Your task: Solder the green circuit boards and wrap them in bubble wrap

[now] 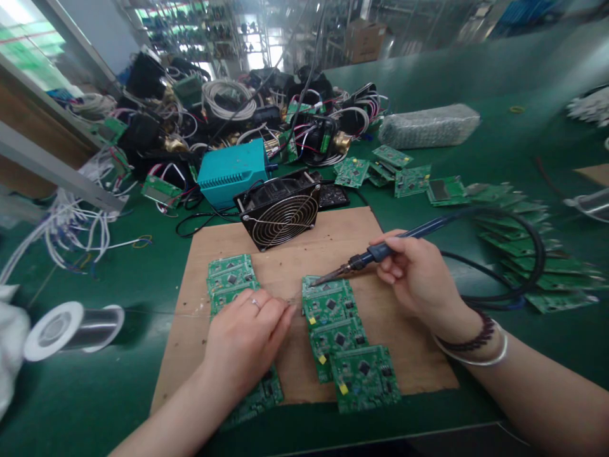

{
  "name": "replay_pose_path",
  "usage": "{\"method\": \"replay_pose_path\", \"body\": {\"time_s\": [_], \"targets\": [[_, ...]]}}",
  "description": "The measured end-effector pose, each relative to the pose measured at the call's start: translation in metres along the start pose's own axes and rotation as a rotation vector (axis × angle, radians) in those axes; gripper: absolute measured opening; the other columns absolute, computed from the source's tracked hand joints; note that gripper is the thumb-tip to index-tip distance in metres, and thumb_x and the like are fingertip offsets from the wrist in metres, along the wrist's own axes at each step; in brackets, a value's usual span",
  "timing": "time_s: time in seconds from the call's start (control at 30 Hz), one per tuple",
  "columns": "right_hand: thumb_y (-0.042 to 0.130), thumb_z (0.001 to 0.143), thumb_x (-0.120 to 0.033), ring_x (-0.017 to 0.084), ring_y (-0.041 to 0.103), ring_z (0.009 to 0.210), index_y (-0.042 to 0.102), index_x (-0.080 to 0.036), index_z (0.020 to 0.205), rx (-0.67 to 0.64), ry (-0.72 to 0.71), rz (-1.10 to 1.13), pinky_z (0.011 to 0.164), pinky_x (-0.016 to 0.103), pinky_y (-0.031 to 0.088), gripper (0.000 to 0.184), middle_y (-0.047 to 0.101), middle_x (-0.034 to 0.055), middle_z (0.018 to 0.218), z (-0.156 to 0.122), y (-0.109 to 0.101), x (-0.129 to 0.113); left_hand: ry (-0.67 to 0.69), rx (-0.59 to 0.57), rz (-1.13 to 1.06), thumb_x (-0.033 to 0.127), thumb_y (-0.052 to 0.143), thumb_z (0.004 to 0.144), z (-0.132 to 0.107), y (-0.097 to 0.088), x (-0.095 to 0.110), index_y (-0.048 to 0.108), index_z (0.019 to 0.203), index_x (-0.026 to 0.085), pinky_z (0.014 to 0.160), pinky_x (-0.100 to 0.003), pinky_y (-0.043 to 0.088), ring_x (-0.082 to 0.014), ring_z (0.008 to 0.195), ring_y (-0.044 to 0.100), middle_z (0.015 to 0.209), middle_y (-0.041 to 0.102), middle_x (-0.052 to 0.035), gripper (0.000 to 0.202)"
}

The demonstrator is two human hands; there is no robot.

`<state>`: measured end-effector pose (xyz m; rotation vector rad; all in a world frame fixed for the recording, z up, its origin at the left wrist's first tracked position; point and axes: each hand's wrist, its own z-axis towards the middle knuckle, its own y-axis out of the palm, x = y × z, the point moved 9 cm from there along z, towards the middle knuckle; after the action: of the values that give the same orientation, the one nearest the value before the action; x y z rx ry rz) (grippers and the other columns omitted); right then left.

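In my right hand (419, 273) is a soldering iron (375, 254), gripped like a pen, its tip at the upper left corner of the top board in the right-hand row of green circuit boards (364, 381). My left hand (252, 330) pinches a thin solder wire (162, 313), which runs left to a white spool (76, 330). The pinching fingertips are just left of that same board. Beneath and around my left hand lies another row of overlapping circuit boards (231, 273), partly hidden by it. Both rows rest on a cardboard sheet (285, 273).
A black fan (280, 212) stands at the cardboard's back edge, beside a teal box (233, 168). Behind them is a heap of cables and black parts (233, 105). More boards (523, 235) lie at right, near the iron's looping cable (540, 254). A bubble-wrapped package (431, 125) lies behind.
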<state>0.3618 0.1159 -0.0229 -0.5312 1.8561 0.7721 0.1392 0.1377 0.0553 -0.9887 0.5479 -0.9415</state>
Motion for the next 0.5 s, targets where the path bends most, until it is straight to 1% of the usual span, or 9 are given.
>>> {"method": "replay_pose_path", "body": {"time_s": [0.2,0.33,0.5], "targets": [[0.061,0.054,-0.027,0.003,0.030,0.032,0.064,-0.015,0.056,-0.005,-0.011,-0.018,0.029,0.016,0.024,0.012,0.042,-0.0049,0.036,0.0001,0.0011,0.0016,0.036,-0.028,0.022,0.026,0.040,0.097,0.0002,0.0062,0.0026,0.057,0.065,0.020,0.056,-0.024,0.043,-0.0135,0.058,0.053,0.058,0.058,0.0010,0.038],[0.061,0.055,-0.026,0.004,0.031,0.032,0.064,-0.015,0.055,-0.013,-0.023,-0.027,0.028,0.016,0.024,0.012,0.041,-0.0053,0.036,0.0000,0.0025,0.0004,0.039,-0.027,0.033,0.026,0.036,0.099,0.0009,0.0064,0.0034,0.055,0.063,0.020,0.055,-0.024,0.042,-0.0135,0.056,0.052,0.057,0.056,0.0012,0.041],[0.061,0.054,-0.028,0.004,0.031,0.031,0.063,-0.016,0.054,-0.013,-0.035,-0.029,0.029,0.016,0.024,0.012,0.042,-0.0054,0.035,0.0001,0.0026,-0.0005,0.035,-0.032,0.024,0.026,0.038,0.098,0.0003,0.0066,0.0033,0.057,0.064,0.020,0.055,-0.024,0.043,-0.0137,0.057,0.053,0.059,0.057,0.0008,0.039]]}}
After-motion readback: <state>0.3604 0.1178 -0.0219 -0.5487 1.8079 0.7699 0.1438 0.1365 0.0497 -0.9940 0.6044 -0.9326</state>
